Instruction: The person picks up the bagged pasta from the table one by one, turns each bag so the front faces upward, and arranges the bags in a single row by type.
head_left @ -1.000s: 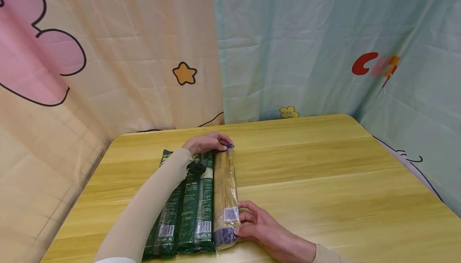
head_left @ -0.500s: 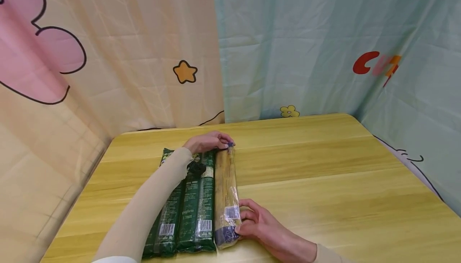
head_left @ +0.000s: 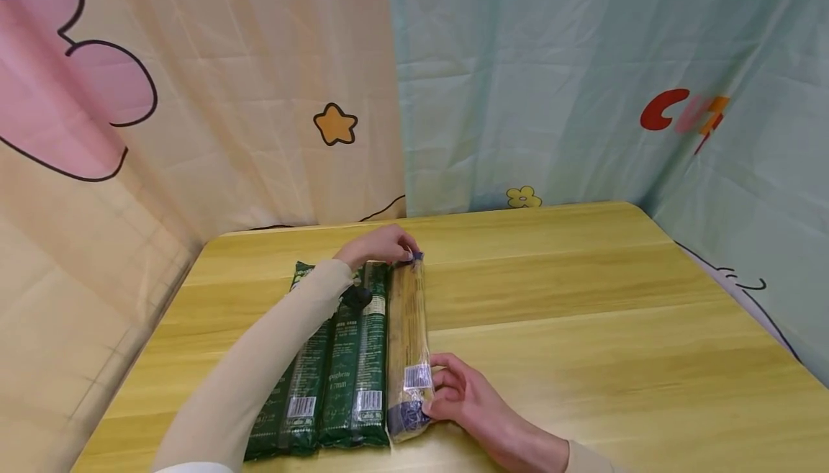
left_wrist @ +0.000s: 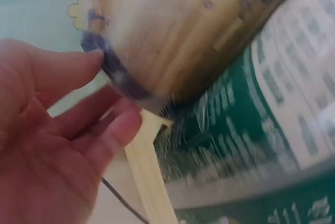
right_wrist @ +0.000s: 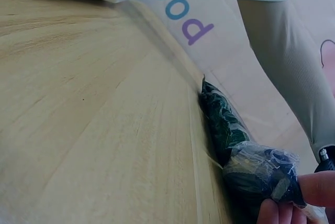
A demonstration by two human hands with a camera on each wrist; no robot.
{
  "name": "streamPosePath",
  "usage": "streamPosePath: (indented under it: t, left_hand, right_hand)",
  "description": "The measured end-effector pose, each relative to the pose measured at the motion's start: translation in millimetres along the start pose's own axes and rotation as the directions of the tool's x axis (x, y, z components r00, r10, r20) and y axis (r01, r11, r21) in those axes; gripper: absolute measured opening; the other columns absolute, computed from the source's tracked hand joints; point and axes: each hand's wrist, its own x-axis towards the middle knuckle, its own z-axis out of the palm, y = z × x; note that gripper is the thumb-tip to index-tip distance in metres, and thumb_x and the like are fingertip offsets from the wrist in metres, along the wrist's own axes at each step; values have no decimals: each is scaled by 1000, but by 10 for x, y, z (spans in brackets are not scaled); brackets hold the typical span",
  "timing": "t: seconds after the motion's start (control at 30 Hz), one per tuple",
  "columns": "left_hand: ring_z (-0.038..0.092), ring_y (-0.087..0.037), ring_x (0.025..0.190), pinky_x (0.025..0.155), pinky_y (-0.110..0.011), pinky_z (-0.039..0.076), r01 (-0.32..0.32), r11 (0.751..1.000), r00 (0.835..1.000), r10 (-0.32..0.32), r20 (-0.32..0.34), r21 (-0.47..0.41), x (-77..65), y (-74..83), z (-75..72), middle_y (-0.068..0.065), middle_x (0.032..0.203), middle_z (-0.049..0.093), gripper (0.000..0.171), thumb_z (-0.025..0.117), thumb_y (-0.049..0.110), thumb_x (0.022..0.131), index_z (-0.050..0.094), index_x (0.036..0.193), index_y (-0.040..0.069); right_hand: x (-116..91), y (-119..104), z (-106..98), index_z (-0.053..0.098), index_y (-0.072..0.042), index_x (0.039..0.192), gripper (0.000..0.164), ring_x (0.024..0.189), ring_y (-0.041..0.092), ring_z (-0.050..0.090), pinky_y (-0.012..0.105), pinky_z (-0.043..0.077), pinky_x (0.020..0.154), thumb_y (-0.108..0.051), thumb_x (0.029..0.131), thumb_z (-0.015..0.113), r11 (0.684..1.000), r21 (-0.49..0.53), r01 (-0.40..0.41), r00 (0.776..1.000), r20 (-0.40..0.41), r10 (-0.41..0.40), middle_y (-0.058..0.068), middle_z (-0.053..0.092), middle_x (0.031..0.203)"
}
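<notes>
A clear pack of dried spaghetti [head_left: 406, 322] with blue ends and a barcode lies lengthwise on the table. My left hand [head_left: 382, 244] is at its far end; in the left wrist view the thumb [left_wrist: 78, 69] presses the blue edge and the other fingers curl below it. At the near end my right hand [head_left: 476, 404] grips the pack's right side, thumb on the blue band and fingers along the edge. Snug against the pack's left side lies a green spaghetti pack [head_left: 352, 386], and another green pack [head_left: 294, 408] lies beyond it, partly under my left forearm.
The wooden table [head_left: 583, 329] extends to the right of the packs. Printed curtains [head_left: 518, 84] hang behind its far edge and along both sides. A black wrist strap piece [head_left: 356, 296] on my left arm overlaps the green packs.
My left hand's knuckles have risen and its fingers bend down more at the pack's far end. My right hand keeps its grip. The head view has tilted slightly, shifting the whole scene.
</notes>
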Motion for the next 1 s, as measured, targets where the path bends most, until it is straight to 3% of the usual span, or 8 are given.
streamPosePath:
  t: [0.1, 0.17, 0.27, 0.33, 0.4, 0.57, 0.7, 1.0]
  left_hand:
    - [58, -22, 78, 64, -34, 55, 85, 995, 996, -85, 1, -42, -19, 48, -10, -9, 109, 65, 30, 48, 6, 96, 70, 116, 1]
    - [55, -18, 75, 63, -38, 57, 128, 990, 992, -128, 3, -61, -32, 77, -7, -5, 93, 61, 28, 45, 10, 98, 71, 106, 3]
    - [39, -12, 59, 60, -39, 57, 180, 981, 983, -181, -9, -76, -24, 92, 8, 3, 67, 40, 31, 46, 23, 101, 63, 79, 9]
    - [26, -11, 53, 58, -38, 56, 213, 975, 977, -214, -12, -69, -4, 92, 23, 4, 60, 24, 41, 48, 34, 102, 52, 67, 13]
    - [21, -10, 49, 56, -36, 56, 250, 967, 968, -251, -20, -45, 33, 73, 41, 6, 56, 20, 47, 55, 44, 98, 47, 60, 18]
    - [38, -12, 51, 52, -35, 54, 276, 960, 960, -278, -44, -44, 94, 47, 73, 5, 54, 39, 41, 68, 34, 90, 52, 55, 19]
    - [46, -16, 57, 52, -37, 54, 241, 964, 967, -248, -60, -113, 52, 80, 78, 1, 59, 46, 33, 68, 19, 87, 55, 57, 15]
    - [64, -21, 72, 58, -38, 58, 216, 958, 969, -235, -82, -190, 7, 56, 106, -9, 82, 65, 19, 69, 16, 86, 72, 71, 5]
  right_hand:
    - [4, -10, 7, 42, 6, 135, 58, 88, 19, 60, 27, 52, 80, 9, 81, 64, 1000, -18, 13, 1000, 9, -12, 13, 60, 104]
    - [7, -12, 11, 42, 6, 135, 58, 87, 19, 61, 27, 52, 79, 9, 81, 64, 999, -27, 18, 1000, 12, -17, 13, 61, 104]
    - [12, -17, 17, 43, 5, 134, 58, 87, 19, 60, 25, 52, 78, 11, 80, 63, 999, -36, 22, 1000, 10, -22, 11, 61, 102]
    - [18, -20, 21, 43, 5, 134, 58, 86, 18, 59, 25, 51, 77, 11, 80, 63, 999, -40, 25, 1000, 11, -25, 11, 61, 102]
    - [23, -22, 27, 44, 5, 133, 58, 85, 17, 58, 24, 51, 76, 11, 79, 63, 999, -45, 26, 1000, 12, -26, 10, 61, 101]
    - [35, -22, 41, 43, 5, 135, 59, 83, 16, 56, 24, 50, 76, 9, 79, 64, 998, -54, 31, 999, 16, -31, 10, 61, 101]
    - [35, -19, 39, 43, 5, 136, 60, 82, 15, 55, 23, 49, 75, 8, 80, 64, 998, -52, 25, 1000, 2, -25, 10, 61, 101]
    - [13, -24, 54, 41, 6, 140, 61, 82, 16, 56, 23, 48, 72, 2, 85, 67, 993, -111, 44, 999, 9, -44, 10, 60, 100]
